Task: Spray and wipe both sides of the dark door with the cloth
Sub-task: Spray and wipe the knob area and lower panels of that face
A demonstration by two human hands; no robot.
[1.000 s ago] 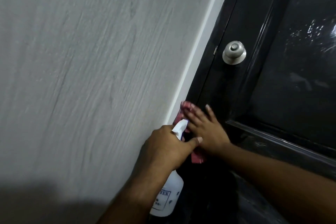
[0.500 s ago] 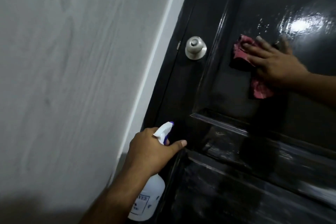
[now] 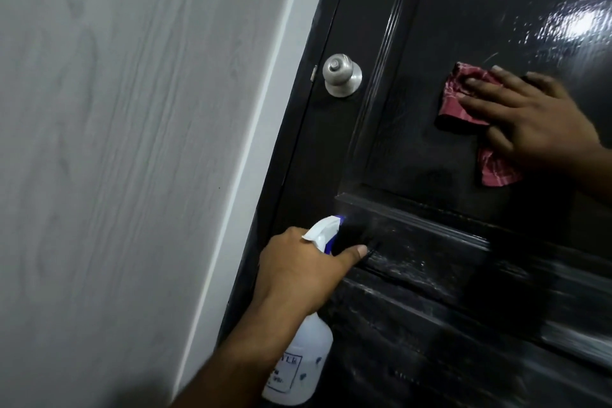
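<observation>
The dark glossy door fills the right half of the view, with raised panel mouldings and wet streaks. My right hand lies flat with straight fingers on a red checked cloth, pressing it against the upper panel. Part of the cloth hangs below my palm. My left hand grips the neck of a white spray bottle with a blue-tipped nozzle, low by the door's left edge, thumb stretched toward the door.
A round silver knob sits near the door's left edge. A dark door frame and a white trim strip separate the door from a grey wood-grain wall on the left.
My right hand carried the cloth from the door's edge below the knob up and right onto the upper panel. My left hand with the bottle stayed low by the edge.
</observation>
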